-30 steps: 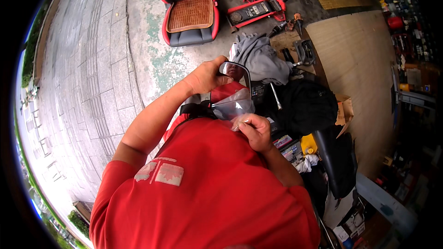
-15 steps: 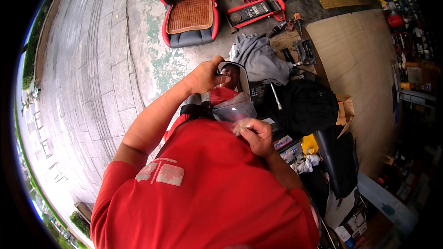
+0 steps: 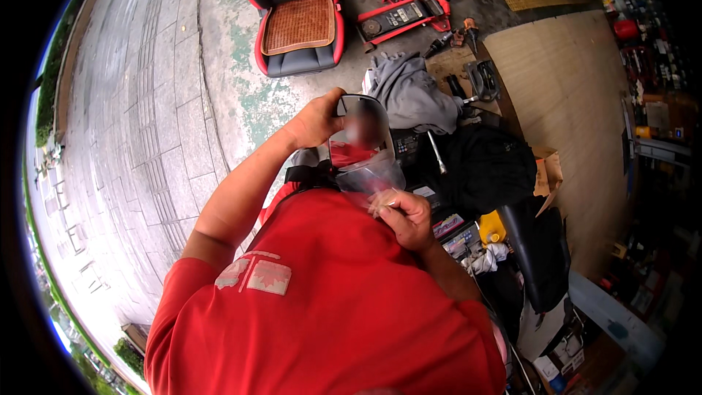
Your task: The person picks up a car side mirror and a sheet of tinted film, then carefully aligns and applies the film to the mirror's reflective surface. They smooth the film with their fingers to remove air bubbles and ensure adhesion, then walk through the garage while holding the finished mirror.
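Observation:
In the middle of the head view, my left hand [image 3: 314, 123] grips a rounded, dark-rimmed mirror [image 3: 355, 148] by its upper left edge. Red cloth shows as a reflection in the glass. A clear plastic bag or film [image 3: 376, 170] lies over the mirror's lower end; its exact form is hard to make out. Lower and to the right, my right hand [image 3: 408, 218] pinches the crumpled end of this plastic between thumb and fingers. A dark strap [image 3: 307, 174] crosses just below the mirror on the left.
A black and red car seat [image 3: 300, 25] stands ahead, beside a red floor jack [image 3: 402, 20]. Grey cloth [image 3: 413, 95], a metal socket wrench [image 3: 436, 152], a black cloth [image 3: 486, 172] and a yellow container [image 3: 492, 228] crowd the right. A wooden board [image 3: 563, 95] lies beyond.
My left thumb has slid off the mirror's glass to its left edge. The mirror has shifted slightly left. My right hand keeps its pinch on the plastic, nearly unmoved.

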Demonstrator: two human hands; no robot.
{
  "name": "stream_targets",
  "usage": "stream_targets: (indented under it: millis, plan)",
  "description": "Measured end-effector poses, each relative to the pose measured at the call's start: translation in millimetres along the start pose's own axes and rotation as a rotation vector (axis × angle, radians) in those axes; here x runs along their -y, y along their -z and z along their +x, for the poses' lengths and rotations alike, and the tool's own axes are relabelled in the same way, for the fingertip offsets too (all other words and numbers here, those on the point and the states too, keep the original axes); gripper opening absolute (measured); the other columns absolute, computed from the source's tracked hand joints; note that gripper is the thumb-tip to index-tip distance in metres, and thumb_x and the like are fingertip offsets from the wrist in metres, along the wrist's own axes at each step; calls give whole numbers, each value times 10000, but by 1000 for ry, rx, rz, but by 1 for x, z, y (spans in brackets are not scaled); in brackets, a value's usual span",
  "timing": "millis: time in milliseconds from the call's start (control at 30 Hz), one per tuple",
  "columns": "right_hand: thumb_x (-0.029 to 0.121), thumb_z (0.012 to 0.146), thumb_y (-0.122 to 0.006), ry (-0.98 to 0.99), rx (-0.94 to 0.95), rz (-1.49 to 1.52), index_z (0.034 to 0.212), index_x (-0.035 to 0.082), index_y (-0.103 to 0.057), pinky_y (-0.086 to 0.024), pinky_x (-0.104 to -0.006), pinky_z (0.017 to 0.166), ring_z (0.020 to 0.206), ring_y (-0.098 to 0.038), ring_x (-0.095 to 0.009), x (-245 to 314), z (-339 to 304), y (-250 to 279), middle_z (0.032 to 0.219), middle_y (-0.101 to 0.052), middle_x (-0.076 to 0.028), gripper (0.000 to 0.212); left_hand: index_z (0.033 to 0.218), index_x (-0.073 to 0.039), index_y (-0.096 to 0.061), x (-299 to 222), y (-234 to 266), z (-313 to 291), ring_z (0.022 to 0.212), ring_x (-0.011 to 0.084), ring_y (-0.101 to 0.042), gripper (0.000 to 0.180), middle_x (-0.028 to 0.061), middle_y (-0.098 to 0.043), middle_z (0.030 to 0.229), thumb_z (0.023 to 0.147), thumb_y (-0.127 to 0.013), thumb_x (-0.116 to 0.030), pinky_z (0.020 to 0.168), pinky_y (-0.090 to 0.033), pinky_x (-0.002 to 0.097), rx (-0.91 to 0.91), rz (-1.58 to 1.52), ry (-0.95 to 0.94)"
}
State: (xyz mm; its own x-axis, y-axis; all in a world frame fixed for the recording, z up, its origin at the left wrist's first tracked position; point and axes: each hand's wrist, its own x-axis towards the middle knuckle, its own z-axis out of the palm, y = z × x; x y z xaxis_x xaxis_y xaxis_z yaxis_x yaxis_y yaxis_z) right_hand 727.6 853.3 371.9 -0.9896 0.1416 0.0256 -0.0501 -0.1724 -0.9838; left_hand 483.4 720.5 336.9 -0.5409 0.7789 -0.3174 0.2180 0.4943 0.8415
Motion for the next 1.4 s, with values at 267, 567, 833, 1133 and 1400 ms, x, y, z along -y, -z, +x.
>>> stream_targets:
  millis: [267, 567, 833, 1133, 1400]
  plan:
    - [-17, 883, -584, 19, -7, -18, 799, -8, -585, -504, -297, 776, 785, -633, -166, 1, -1, 1, 817, -659, -91, 84, 1142, 14, -463, 8, -1, -6, 693, 142, -541, 399, 73, -555, 807, 903, -691, -209, 593, -485, 307, -69, -132, 31]
    - [-16, 874, -591, 22, -11, -79, 809, -11, -590, -510, -296, 759, 774, -638, -170, 2, 0, 2, 828, -666, -96, 66, 1146, 40, -434, 10, -1, -23, 612, 140, -546, 459, 85, -563, 760, 899, -702, -240, 482, -468, 293, -148, -311, 201]
    - [-10, 876, -593, 6, -8, -73, 808, -9, -598, -512, -298, 765, 791, -647, -180, 4, 3, 1, 823, -666, -99, 68, 1108, 0, -450, 36, -11, -33, 589, 93, -495, 370, 21, -520, 718, 928, -670, -236, 478, -429, 250, -270, -374, 169]
    - [-16, 872, -592, -5, -23, -70, 791, -8, -593, -518, -314, 774, 792, -655, -197, 3, 6, 0, 799, -657, -98, 81, 1064, 28, -449, 31, -11, -48, 580, 139, -580, 366, 86, -587, 741, 913, -677, -215, 474, -492, 304, -384, -443, 270]
    - [-19, 875, -588, 30, -16, -86, 794, -12, -594, -495, -273, 700, 738, -620, -154, 4, 8, 0, 806, -653, -87, 81, 1073, 22, -420, 31, -17, -57, 600, 150, -582, 361, 93, -581, 774, 920, -660, -200, 472, -524, 305, -446, -548, 342]
